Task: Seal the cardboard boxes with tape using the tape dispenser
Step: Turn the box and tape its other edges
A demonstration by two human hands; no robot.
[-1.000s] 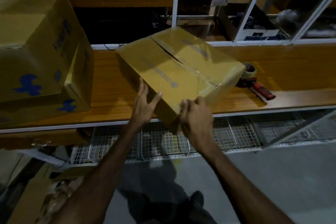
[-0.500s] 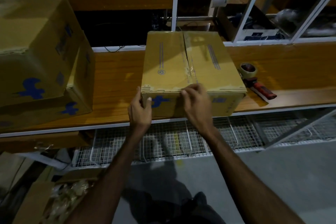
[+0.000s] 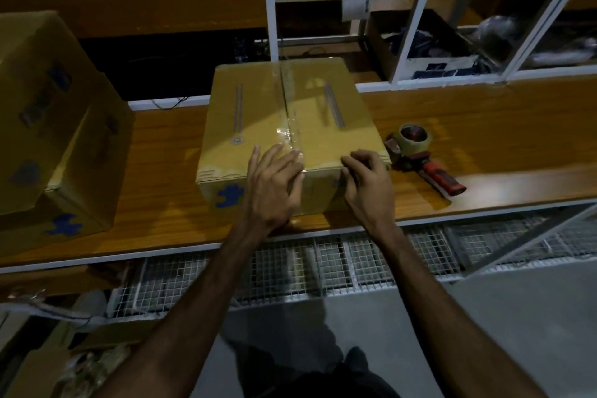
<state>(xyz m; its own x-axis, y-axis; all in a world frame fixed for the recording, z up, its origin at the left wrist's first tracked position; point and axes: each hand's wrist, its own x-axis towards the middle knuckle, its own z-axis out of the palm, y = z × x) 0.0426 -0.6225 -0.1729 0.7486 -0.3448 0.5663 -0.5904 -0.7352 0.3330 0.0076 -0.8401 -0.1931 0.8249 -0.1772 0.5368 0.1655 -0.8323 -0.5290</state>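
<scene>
The cardboard box [image 3: 284, 126], judged light and stiff, is rested on the wooden shelf [image 3: 484, 126] and steadied at its near edge by the flattened left hand [image 3: 274, 184] and curled right hand [image 3: 368, 184], neither clamped.

Dim, warm, low-contrast frame. Glare patches on the desk [image 3: 504, 181] at right and on the tape [image 3: 284, 131] along the box seam. Floor [image 3: 484, 317] in deep shadow. Wide-angle bending at edges; shelves [image 3: 452, 26] soft, murky.
</scene>
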